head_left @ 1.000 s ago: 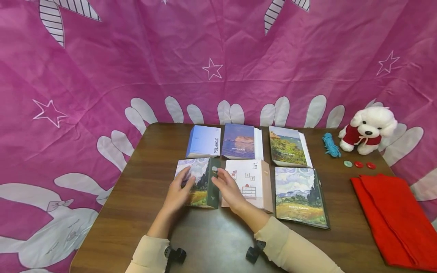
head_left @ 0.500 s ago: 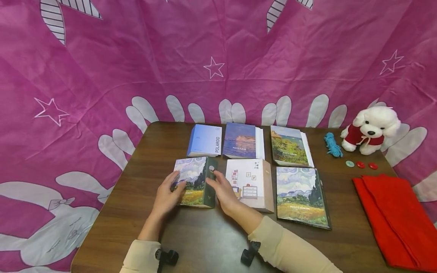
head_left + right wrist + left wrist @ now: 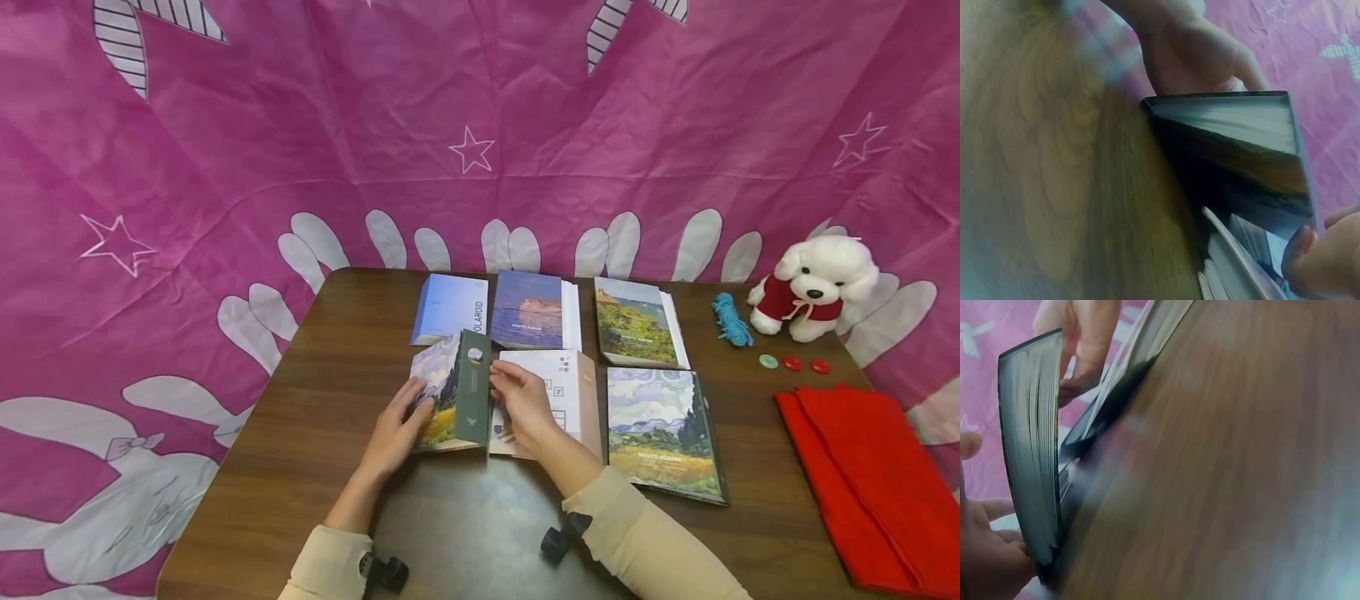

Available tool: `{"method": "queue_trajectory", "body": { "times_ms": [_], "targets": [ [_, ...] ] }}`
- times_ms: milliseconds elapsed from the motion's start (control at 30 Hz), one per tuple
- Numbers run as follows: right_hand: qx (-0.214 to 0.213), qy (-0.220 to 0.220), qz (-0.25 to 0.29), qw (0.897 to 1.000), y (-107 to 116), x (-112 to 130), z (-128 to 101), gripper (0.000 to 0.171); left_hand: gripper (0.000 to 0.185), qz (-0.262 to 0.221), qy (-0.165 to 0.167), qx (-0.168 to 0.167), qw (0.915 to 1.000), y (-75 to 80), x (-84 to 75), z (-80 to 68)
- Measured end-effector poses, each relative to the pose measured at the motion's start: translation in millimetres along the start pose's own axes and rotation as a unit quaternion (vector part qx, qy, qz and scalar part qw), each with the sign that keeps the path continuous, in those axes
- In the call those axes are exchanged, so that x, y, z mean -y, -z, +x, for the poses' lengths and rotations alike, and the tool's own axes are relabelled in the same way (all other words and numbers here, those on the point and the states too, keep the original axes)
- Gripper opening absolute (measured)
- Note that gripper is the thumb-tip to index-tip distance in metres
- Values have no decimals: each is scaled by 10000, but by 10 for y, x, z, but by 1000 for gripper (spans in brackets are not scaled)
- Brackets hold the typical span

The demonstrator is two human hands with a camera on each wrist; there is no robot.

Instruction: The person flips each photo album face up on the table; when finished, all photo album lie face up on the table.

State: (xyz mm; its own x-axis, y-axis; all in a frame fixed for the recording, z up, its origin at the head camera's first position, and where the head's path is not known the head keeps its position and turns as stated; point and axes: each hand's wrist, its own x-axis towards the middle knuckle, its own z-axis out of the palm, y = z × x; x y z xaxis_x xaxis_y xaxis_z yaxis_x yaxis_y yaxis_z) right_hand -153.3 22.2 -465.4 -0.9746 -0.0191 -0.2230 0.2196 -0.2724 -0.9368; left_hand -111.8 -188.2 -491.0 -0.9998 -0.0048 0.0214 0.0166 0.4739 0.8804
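Note:
A photo album with a painted landscape cover and dark green spine is tilted up on the table, its spine side raised. At its left edge my left hand grips it, thumb over the cover. My right hand holds the lifted spine side with its fingertips. In the left wrist view the page edges of the album face the camera, between both hands. The right wrist view shows my right thumb by a lower corner of the album. Partly behind my right hand lies a beige album with drawn furniture.
Behind are a blue Polaroid album, a sea-painting album and a garden album. Another landscape album lies to the right. Farther right are blue yarn, buttons, a plush dog and red cloth.
Both hands have come down from over the green-spined album to its sides. The album first slid slightly left, then its spine side rose and shifted right, over the beige album's edge.

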Motion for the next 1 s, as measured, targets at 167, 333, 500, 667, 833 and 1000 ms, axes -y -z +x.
{"method": "queue_trajectory", "body": {
  "times_ms": [167, 333, 500, 667, 833, 1000],
  "targets": [
    [20, 75, 107, 9999, 110, 79, 44, 37, 57, -526, 14, 226, 9984, -151, -104, 11],
    [238, 41, 493, 9985, 169, 159, 35, 41, 56, -1303, 21, 474, 9903, -282, -172, 26],
    [403, 135, 578, 9974, 167, 201, 12, 40, 59, -2286, -36, 953, 9688, -343, -238, 20],
    [625, 49, 328, 9975, 113, 184, 13, 40, 62, -2784, -97, 1093, 9542, -323, -289, 23],
    [814, 306, 80, 9962, 19, 158, 13, 43, 60, -2849, -533, 890, 9529, -221, -434, 6],
    [951, 546, -340, 9934, -63, 118, 15, 43, 55, -2468, -1542, 539, 9552, -60, -605, 15]
  ]
}}
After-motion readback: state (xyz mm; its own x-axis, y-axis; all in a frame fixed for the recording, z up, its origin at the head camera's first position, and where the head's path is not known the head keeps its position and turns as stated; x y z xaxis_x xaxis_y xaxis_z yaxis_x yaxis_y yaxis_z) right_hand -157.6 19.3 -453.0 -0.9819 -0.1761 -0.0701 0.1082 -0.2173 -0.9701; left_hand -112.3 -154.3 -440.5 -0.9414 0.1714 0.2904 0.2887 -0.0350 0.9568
